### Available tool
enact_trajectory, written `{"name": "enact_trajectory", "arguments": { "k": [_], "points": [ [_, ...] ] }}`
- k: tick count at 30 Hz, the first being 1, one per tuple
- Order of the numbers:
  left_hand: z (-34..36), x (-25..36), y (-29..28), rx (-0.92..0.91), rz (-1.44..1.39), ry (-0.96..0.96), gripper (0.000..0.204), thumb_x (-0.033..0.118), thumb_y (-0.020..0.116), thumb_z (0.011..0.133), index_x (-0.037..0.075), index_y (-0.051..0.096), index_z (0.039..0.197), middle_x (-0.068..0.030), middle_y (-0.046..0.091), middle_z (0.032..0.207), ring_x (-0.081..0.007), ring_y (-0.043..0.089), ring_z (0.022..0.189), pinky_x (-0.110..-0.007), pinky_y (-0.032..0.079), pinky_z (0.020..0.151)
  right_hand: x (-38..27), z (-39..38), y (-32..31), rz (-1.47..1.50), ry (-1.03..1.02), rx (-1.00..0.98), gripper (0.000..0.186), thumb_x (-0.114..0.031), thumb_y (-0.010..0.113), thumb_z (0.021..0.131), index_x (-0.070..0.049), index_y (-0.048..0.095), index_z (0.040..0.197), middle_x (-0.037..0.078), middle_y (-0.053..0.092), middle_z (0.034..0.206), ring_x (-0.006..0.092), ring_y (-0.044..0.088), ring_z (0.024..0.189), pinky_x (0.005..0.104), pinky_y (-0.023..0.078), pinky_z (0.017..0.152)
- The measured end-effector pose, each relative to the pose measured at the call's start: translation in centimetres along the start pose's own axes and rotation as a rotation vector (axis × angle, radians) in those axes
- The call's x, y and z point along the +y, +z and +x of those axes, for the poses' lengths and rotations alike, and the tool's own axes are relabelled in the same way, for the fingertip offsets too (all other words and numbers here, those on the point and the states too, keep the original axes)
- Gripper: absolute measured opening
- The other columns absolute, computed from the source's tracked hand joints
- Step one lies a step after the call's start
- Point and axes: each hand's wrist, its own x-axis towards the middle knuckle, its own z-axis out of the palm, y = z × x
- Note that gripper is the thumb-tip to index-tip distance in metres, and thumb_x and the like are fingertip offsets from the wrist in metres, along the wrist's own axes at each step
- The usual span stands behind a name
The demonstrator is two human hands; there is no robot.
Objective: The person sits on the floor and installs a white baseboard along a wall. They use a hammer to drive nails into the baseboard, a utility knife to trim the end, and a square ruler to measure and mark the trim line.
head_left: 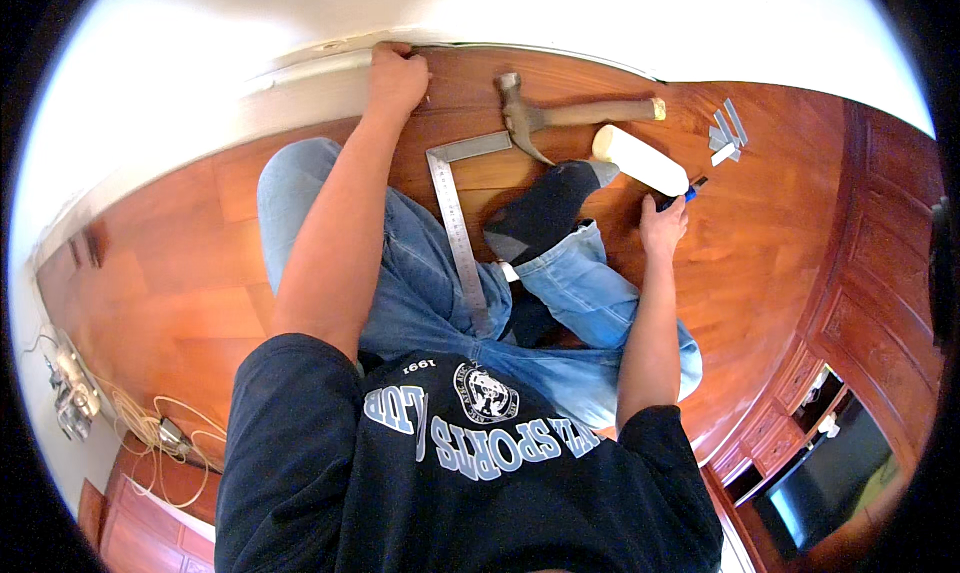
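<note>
My left hand (398, 81) is at the foot of the wall, at the end of the pale baseboard (318, 91). Its fingers are curled together, and whatever they may hold is hidden. On the right, my right hand (661, 227) grips a small blue-handled tool (691, 195) with a dark tip, its exact kind unclear. A white bottle (645, 160) lies just beyond that hand. Between my hands, a claw hammer (585, 113) rests on the floor, its head to the left. A metal try square (456, 218) lies nearer me, its blade reaching over my jeans.
Several short grey strips (728, 133) lie on the wooden floor (770, 213) at the far right. My socked foot (545, 213) is beside the square. A wooden cabinet (870, 323) lines the right side. Loose pale cord (150, 428) coils at the lower left.
</note>
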Motion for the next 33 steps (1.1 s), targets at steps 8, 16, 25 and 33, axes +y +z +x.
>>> {"name": "enact_trajectory", "arguments": {
  "k": [8, 16, 25, 33],
  "points": [
    [-2.5, 3.3, -0.2, -0.084, 0.327, 0.183, 0.048, 0.025, 0.068, 0.090, -0.007, 0.057, 0.124, -0.0330, 0.065, 0.117, -0.0436, 0.064, 0.116, -0.049, 0.051, 0.101, -0.7, -0.1, -1.0, 0.017, 0.014, -0.025, 0.089, -0.040, 0.073, 0.086, 0.005, 0.035, 0.153, 0.034, 0.047, 0.145, 0.0489, 0.044, 0.134, 0.0538, 0.033, 0.118],
    [-9.3, 7.2, 0.2, -0.341, 0.863, 0.659, 0.044, 0.023, 0.067, 0.093, 0.008, 0.058, 0.134, -0.0168, 0.054, 0.147, -0.0380, 0.050, 0.137, -0.055, 0.043, 0.110, -0.9, -0.2, -0.9, 0.014, 0.001, -0.013, 0.087, -0.038, 0.069, 0.087, 0.004, 0.034, 0.154, 0.032, 0.048, 0.146, 0.0484, 0.042, 0.136, 0.0518, 0.031, 0.119],
    [-7.0, 4.4, 2.4, -0.343, 0.822, 0.761, 0.036, 0.010, 0.047, 0.098, 0.006, 0.054, 0.134, -0.0163, 0.044, 0.158, -0.0328, 0.039, 0.149, -0.052, 0.030, 0.122, -0.6, -0.6, -1.1, 0.013, -0.020, -0.018, 0.088, -0.039, 0.072, 0.087, 0.003, 0.034, 0.155, 0.034, 0.049, 0.145, 0.0503, 0.043, 0.135, 0.0537, 0.031, 0.118],
    [-6.7, 5.6, 0.9, -0.352, 0.874, 0.627, 0.038, 0.012, 0.047, 0.098, 0.005, 0.054, 0.135, -0.0127, 0.044, 0.159, -0.0327, 0.037, 0.149, -0.053, 0.034, 0.119, 0.4, 0.3, -0.6, -0.041, -0.009, -0.025, 0.092, -0.043, 0.072, 0.086, 0.004, 0.035, 0.155, 0.035, 0.049, 0.144, 0.0493, 0.045, 0.135, 0.0520, 0.033, 0.118]
  ]
}}
